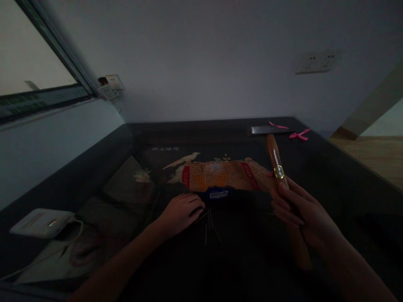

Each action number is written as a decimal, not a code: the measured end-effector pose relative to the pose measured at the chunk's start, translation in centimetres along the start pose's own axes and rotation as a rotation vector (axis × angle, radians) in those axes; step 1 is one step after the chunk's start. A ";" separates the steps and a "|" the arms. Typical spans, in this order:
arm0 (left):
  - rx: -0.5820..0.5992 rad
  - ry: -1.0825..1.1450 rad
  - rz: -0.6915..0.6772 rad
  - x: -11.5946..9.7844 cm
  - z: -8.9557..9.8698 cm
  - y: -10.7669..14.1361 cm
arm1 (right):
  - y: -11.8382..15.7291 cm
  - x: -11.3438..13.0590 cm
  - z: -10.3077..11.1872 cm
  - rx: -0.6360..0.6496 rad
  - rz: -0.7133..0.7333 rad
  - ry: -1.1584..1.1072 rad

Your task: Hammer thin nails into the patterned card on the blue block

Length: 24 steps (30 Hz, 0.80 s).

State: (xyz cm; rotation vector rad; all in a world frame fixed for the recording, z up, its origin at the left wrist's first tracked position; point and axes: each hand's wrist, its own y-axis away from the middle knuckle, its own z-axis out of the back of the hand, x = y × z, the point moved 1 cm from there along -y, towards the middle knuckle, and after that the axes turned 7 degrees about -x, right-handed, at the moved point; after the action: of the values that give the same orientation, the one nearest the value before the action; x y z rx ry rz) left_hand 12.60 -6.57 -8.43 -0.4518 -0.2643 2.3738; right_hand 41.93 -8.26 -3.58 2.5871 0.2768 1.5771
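My right hand (304, 212) is wrapped round the wooden handle of a hammer (275, 157). The hammer is raised with its dark metal head up, and a shiny band circles the handle. My left hand (184, 212) rests on the dark tabletop with its fingers curled together. What its fingertips hold, if anything, is hard to make out. Several thin metal pins or nails (210, 222) lie just right of its fingertips. A small blue packet (218, 193) with a pale label is beside them. Beyond it lies a tan, dotted piece with red bands (217, 174).
The dark glossy table (201, 138) stands against a wall and carries a printed bird and flowers. Pink ribbons (300, 134) lie at the far right. A white device (42, 223) with a cable sits at the left. Sockets (317, 62) are on the wall. The light is dim.
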 end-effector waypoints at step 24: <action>0.189 -0.183 -0.007 0.7 -0.8 0.3 | -0.4 0.1 0.4 -0.127 0.031 0.114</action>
State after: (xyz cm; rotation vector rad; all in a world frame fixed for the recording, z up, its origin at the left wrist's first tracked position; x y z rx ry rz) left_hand 12.26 -6.26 -9.42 -0.1446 -0.1225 2.4075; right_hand 42.30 -7.83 -3.75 2.4223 0.1405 1.6970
